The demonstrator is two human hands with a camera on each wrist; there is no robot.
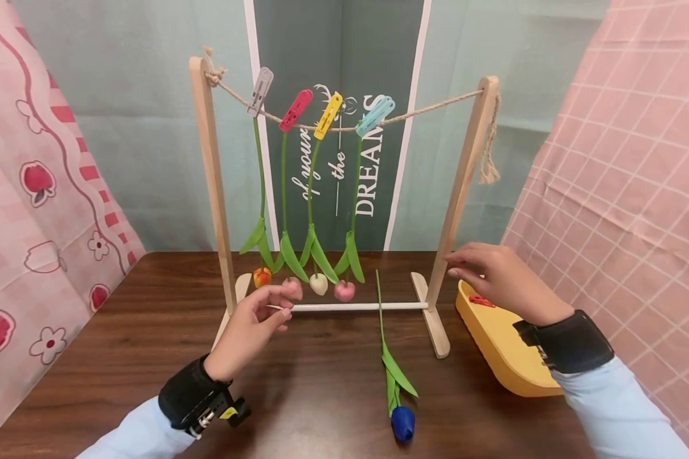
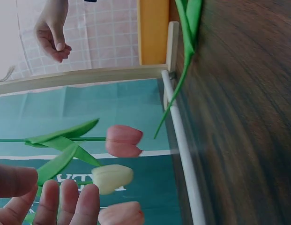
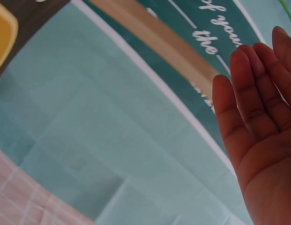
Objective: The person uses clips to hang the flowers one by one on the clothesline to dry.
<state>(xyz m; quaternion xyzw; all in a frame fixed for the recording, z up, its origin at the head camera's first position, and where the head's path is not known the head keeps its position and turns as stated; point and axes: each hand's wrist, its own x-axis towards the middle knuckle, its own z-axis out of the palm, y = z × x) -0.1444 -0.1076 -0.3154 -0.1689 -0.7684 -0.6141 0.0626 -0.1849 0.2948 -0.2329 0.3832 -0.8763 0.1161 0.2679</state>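
Several artificial tulips hang head-down from a rope, each stem under a clothespin: grey (image 1: 260, 91), red (image 1: 296, 110), yellow (image 1: 328, 116) and light blue (image 1: 376, 116). Their blooms are an orange tulip (image 1: 261, 276), a peach tulip (image 1: 292, 288), a white tulip (image 1: 318, 284) and a pink tulip (image 1: 344, 291). My left hand (image 1: 258, 325) hovers in front of the peach bloom, fingers loosely bent and holding nothing. By the right post, my right hand (image 1: 502, 277) is empty, its fingers relaxed in the right wrist view. A blue tulip (image 1: 402, 423) lies on the table, stem pointing away.
The wooden rack has a left post (image 1: 211, 172), a right post (image 1: 465, 185) and a white lower bar (image 1: 350, 307). Right of it, a yellow basket (image 1: 508, 357) contains a red clothespin (image 1: 481, 301). Curtains enclose the brown table (image 1: 120, 357) at the back and sides.
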